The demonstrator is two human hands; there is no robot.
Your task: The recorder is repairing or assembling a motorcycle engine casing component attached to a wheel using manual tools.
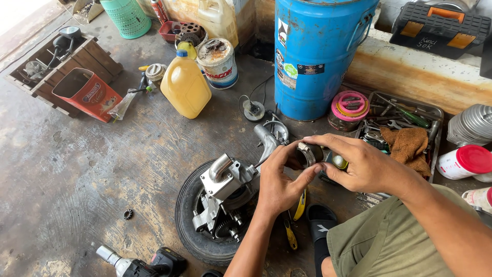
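Note:
My left hand and my right hand meet over a short black rubber sleeve with a metal hose clamp. Both hands pinch it between thumb and fingers. Just left of them a silver engine assembly with a curved metal pipe rests on a small black tyre. A yellow-handled tool lies on the floor under my left wrist.
A blue drum stands behind the hands, a yellow jug and paint can to its left. A tool tray with a brown rag lies right. A cordless impact wrench lies near the bottom edge; a wooden crate sits far left.

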